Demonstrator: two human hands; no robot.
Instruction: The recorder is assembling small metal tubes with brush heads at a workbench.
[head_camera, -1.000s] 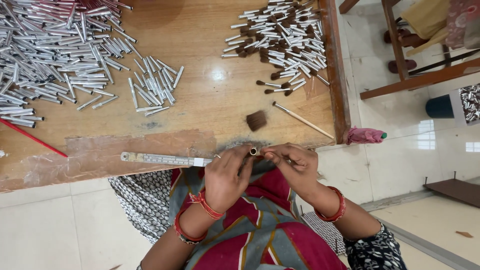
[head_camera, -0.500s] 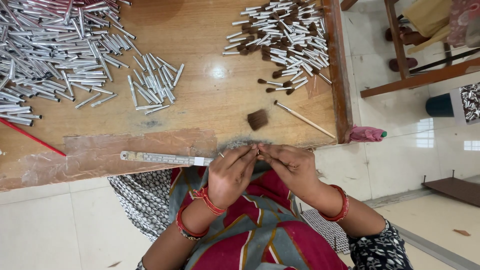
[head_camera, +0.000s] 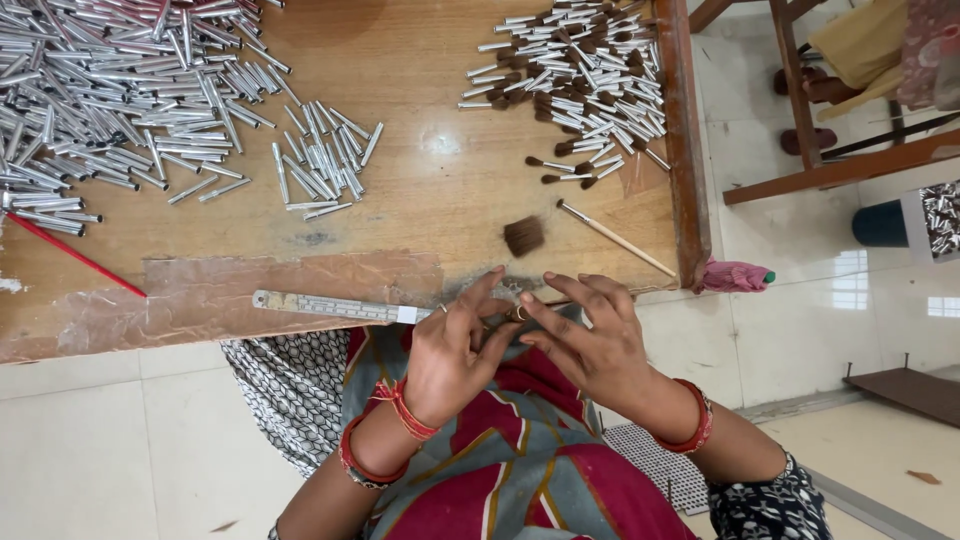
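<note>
Brush assembly, low wooden table (head_camera: 420, 215). Done: heap of bristle-filled ferrules (head_camera: 575, 85) at far right of the top. Left: far larger heap of empty metal tubes (head_camera: 120, 105) at far left, plus a small batch (head_camera: 320, 165) nearer centre; work judged well short of half. One loose bristle tuft (head_camera: 523, 236) beside a thin stick (head_camera: 615, 238). In hand: one small ferrule (head_camera: 518, 312) at the near edge, pinched between fingertips of left hand (head_camera: 455, 355) and right hand (head_camera: 590, 345); remaining fingers loosely spread.
</note>
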